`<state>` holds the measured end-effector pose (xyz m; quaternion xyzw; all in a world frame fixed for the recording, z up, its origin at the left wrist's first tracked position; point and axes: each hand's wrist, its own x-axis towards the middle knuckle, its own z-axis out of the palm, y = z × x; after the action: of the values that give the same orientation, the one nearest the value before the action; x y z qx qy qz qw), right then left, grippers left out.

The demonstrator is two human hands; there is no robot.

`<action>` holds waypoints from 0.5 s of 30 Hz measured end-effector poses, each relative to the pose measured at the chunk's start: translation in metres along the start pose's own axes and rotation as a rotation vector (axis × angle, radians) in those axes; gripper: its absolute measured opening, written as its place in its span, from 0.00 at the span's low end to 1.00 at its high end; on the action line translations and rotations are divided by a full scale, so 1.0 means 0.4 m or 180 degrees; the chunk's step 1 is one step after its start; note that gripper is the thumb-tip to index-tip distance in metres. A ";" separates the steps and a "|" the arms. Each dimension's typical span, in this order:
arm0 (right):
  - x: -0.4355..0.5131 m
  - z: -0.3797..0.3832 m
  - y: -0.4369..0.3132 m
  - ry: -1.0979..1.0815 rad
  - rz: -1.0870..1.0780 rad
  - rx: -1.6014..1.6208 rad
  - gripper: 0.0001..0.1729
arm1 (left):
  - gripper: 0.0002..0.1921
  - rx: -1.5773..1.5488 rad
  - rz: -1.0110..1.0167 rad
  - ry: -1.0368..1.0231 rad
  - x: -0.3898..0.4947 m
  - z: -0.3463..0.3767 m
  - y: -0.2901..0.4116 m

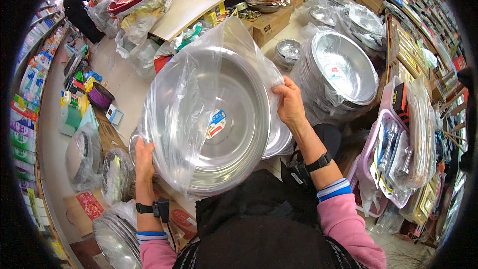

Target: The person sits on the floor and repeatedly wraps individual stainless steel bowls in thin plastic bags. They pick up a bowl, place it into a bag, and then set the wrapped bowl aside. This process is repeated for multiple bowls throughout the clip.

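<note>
A wide silvery metal basin (pixel 239 82) is tilted up in front of my body, its inside facing me. Several rims along its lower edge suggest nested basins. A label with writing (pixel 216 124) sticks to the bottom. Clear plastic bag film (pixel 183 93) covers the left part and stands up past the far rim. My left hand (pixel 144 158) grips the wrapped left side, its fingertips hidden behind. At the right rim, my right hand (pixel 289 101) pinches the bag film between thumb and fingers. Another metal basin (pixel 278 138) shows partly below the right rim.
To the right stands a plastic-wrapped stack of metal basins (pixel 345 67). A pink plastic basket (pixel 368 164) holds packaged goods farther right. Wrapped round trays (pixel 115 239) lie lower left. Beyond are a wooden table (pixel 198 3) and cardboard boxes (pixel 272 26). A person (pixel 78 11) stands far left.
</note>
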<state>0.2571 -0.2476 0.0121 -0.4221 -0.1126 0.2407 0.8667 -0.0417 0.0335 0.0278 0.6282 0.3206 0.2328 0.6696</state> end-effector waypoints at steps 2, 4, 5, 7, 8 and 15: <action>-0.013 -0.013 0.001 0.0168 -0.0126 -0.0176 0.13 | 0.24 -0.0060 -0.0034 0.0072 0.002 0.004 -0.001; -0.036 -0.027 0.000 0.0400 0.0059 0.0037 0.11 | 0.23 -0.0037 -0.0002 0.0140 0.007 0.006 -0.004; -0.051 -0.036 -0.003 0.0412 0.0128 -0.0081 0.11 | 0.22 0.0017 0.0050 0.0172 0.013 0.008 -0.007; -0.082 -0.059 -0.013 0.0375 0.0320 -0.0160 0.10 | 0.22 0.0174 0.0048 0.0229 0.025 0.009 -0.011; -0.091 -0.068 -0.013 0.0511 0.0412 -0.0242 0.09 | 0.21 0.0277 -0.0004 0.0250 0.033 0.010 -0.011; -0.125 -0.107 -0.014 0.0903 0.0454 -0.0577 0.12 | 0.18 0.0846 0.0263 0.0132 0.061 0.041 -0.003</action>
<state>0.2332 -0.3052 -0.0098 -0.5351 0.0198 0.2285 0.8130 -0.0134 0.0394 0.0236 0.7191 0.3362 0.2286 0.5636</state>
